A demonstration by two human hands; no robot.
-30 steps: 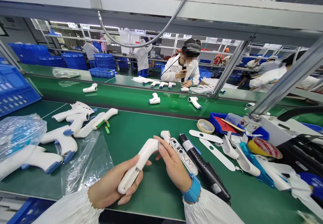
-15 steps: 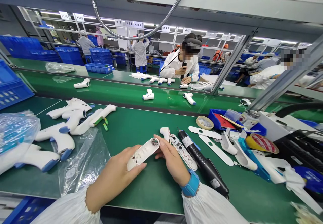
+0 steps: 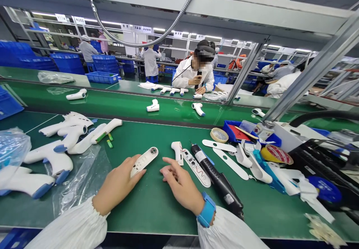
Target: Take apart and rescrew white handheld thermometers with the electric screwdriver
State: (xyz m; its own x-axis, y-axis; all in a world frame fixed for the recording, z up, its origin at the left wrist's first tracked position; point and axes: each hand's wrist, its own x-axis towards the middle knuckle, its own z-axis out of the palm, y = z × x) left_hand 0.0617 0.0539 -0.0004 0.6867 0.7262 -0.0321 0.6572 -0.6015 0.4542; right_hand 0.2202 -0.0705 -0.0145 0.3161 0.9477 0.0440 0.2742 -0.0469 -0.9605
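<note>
My left hand (image 3: 119, 181) grips the lower end of a long white plastic housing (image 3: 148, 159), which has small parts inside and a round metallic piece at its far end. To its right, my right hand (image 3: 183, 187) is held over the mat with the index finger stretched out and the other fingers loosely bent, nothing in them. Just beyond that hand lie a white housing half with a circuit board and wires (image 3: 196, 167) and a white handle piece (image 3: 176, 152). A black electric screwdriver (image 3: 217, 179) rests diagonally alongside them.
White thermometer guns (image 3: 60, 159) and a plastic bag (image 3: 81, 178) lie at left, near green batteries (image 3: 109, 143). On the right are a tape roll (image 3: 219, 134), a blue tray (image 3: 228, 127) and white shells (image 3: 260, 168). More guns lie on the green conveyor (image 3: 117, 103); a co-worker (image 3: 196, 73) sits opposite.
My right hand has come away from the housing's end, leaving a gap between them. The left hand still holds the housing. The whole view has shifted slightly.
</note>
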